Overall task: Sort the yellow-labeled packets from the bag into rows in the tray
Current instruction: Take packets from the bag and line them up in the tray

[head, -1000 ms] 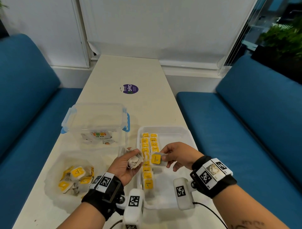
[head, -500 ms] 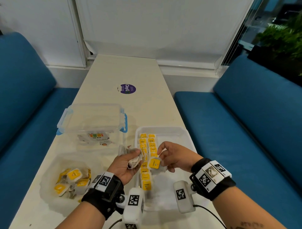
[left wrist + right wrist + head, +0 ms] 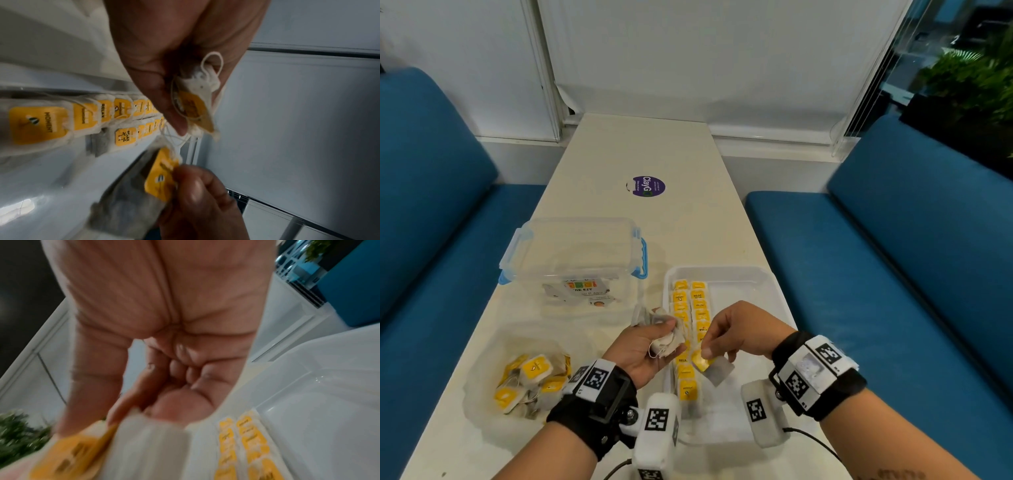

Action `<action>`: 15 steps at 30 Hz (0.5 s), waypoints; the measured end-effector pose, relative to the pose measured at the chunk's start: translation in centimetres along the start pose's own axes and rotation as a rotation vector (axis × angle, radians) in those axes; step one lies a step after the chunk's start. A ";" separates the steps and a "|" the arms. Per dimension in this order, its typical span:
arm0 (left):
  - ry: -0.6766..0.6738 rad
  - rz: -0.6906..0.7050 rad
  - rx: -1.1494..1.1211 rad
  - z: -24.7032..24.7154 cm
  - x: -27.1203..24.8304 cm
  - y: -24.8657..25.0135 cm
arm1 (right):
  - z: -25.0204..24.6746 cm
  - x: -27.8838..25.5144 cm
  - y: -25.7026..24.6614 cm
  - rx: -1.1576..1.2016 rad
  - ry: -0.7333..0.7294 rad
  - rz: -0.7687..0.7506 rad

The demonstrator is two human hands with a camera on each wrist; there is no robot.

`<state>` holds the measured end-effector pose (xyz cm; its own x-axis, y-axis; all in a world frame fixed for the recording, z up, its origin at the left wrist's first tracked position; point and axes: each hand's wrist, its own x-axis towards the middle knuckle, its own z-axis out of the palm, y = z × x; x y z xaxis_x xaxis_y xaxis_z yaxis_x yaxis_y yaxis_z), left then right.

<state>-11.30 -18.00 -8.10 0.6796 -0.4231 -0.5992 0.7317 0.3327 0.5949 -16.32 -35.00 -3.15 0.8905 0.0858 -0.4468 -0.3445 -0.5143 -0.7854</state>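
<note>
Pinching a yellow-labeled tea bag (image 3: 703, 361) by its tag between thumb and fingers, the right hand (image 3: 739, 330) holds it just above the white tray (image 3: 753, 277), at the near end of the second row. Two rows of tea bags (image 3: 690, 305) lie along the tray's nine o'clock side. The left hand (image 3: 645, 346), at nine o'clock from the right, grips a bunch of tea bags (image 3: 195, 104), perhaps two or three. The clear bag (image 3: 530, 377) of remaining packets lies at the table's seven o'clock.
</note>
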 end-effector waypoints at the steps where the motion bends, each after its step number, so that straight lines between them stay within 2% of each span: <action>1: -0.010 0.000 -0.011 0.0 0.1 -0.1 | 0.4 0.2 -0.1 -0.005 0.020 0.011; 8: -0.053 -0.001 0.016 -0.8 0.8 -0.1 | 1.0 0.3 -0.8 -0.089 0.059 0.079; 15: 0.015 -0.014 0.049 -0.6 0.1 0.1 | -0.6 -0.7 -2.2 -0.128 0.065 0.019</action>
<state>-11.10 -17.53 -8.41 0.6705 -0.4144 -0.6153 0.7377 0.2848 0.6121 -15.96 -34.47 -0.85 0.9031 0.0218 -0.4288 -0.3241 -0.6205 -0.7141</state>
